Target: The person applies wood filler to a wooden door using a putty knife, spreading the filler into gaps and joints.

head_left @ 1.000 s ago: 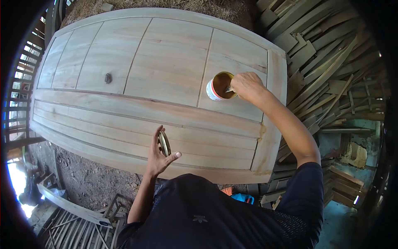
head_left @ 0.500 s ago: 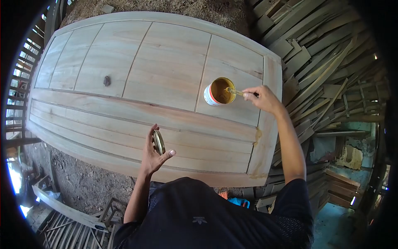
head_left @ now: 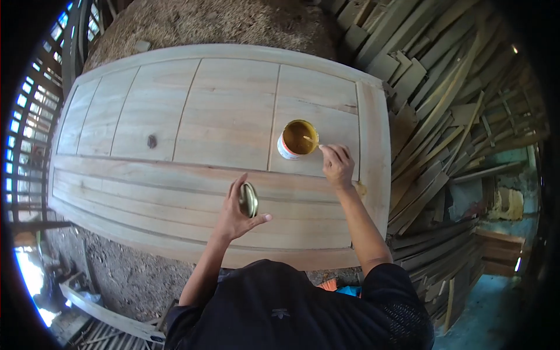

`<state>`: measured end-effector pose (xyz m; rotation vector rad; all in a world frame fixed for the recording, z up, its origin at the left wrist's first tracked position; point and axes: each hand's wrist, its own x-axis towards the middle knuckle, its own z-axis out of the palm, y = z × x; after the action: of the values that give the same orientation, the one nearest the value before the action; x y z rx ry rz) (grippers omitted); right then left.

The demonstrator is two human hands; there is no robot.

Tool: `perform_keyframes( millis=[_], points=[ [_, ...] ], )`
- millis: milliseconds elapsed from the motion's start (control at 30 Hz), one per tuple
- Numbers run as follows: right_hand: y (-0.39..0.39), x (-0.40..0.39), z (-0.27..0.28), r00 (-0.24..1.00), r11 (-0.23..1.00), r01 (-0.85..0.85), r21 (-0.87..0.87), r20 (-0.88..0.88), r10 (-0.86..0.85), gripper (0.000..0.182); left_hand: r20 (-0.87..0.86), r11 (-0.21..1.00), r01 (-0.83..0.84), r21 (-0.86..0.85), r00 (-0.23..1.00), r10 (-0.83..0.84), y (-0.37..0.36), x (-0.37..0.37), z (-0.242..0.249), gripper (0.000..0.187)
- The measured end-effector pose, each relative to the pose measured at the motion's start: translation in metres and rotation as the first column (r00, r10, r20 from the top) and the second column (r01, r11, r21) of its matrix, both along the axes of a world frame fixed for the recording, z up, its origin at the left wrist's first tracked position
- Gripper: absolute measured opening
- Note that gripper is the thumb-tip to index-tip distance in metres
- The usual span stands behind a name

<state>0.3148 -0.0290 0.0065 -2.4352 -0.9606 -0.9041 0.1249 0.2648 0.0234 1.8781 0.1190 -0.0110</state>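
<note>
My left hand (head_left: 234, 217) is closed around the edge of a round metal can lid (head_left: 249, 199), held tilted above the wooden door (head_left: 227, 116). My right hand (head_left: 339, 165) pinches a thin stick (head_left: 309, 140), whose far end reaches into an open can (head_left: 290, 153). Yellow-brown paste (head_left: 296, 133) coats the can's inside. The can stands upright on the door's right-hand panel, just left of my right hand. Most of the stick's grip is hidden by my fingers.
A small dark object (head_left: 152, 141) lies on the door's left part. Stacked wooden boards (head_left: 431, 111) fill the right side. Sawdust or shavings (head_left: 216, 26) are heaped beyond the far edge, and a slatted wall (head_left: 32, 140) stands at left.
My right hand has come left and nearer to me, still holding the stick at the can. The left hand and lid have shifted right. The whole view has tilted slightly.
</note>
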Motion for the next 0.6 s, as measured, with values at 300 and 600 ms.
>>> perform_keyframes(
  millis=[300, 600],
  points=[
    [-0.007, -0.059, 0.033, 0.726, 0.698, 0.330, 0.635, -0.644, 0.243, 0.029, 0.244, 0.833, 0.023, 0.553, 0.951, -0.188, -0.065, 0.143, 0.030, 0.123],
    [-0.036, -0.201, 0.039, 0.591, 0.500, 0.569, 0.653, -0.747, 0.304, 0.033, -0.112, 0.541, 0.287, 0.790, 0.936, -0.334, -0.104, 0.211, 0.020, 0.111]
  ],
)
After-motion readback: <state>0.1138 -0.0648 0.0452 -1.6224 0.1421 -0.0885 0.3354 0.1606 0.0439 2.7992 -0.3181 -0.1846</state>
